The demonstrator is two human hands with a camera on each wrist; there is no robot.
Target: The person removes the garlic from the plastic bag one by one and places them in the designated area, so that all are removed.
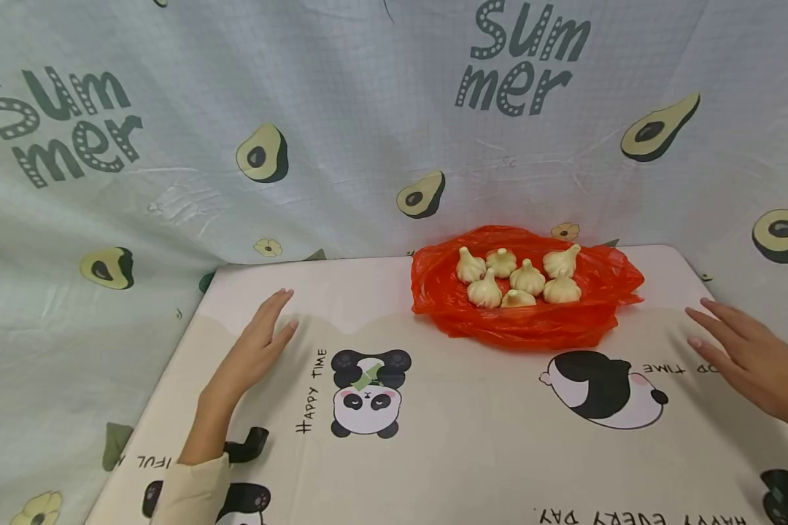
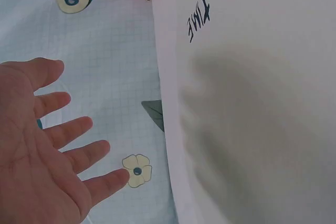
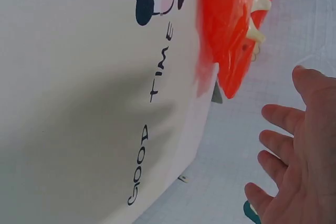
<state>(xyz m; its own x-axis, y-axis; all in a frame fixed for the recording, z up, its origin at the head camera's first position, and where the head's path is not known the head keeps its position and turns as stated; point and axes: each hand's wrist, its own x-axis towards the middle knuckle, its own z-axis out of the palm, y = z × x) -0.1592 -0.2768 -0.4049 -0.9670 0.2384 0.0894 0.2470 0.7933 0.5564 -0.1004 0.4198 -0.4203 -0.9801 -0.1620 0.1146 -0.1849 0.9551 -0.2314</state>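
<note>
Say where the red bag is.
In the head view, the red bag lies right of centre near the far edge of the table, beyond the animal print, nearer the right hand than the left hand.

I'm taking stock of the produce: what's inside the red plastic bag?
Seven pale garlic bulbs show inside the open red plastic bag. The bag's front side hides the lower part of the nearest bulb, and anything lying beneath the bulbs is covered and cannot be seen.

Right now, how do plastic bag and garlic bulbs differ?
The plastic bag is red; the garlic bulbs are pale cream. The bag is crumpled and spread open; the bulbs are rounded, with stubby necks. The bag is wider than the bulbs' whole cluster. Both are untouched.
</note>
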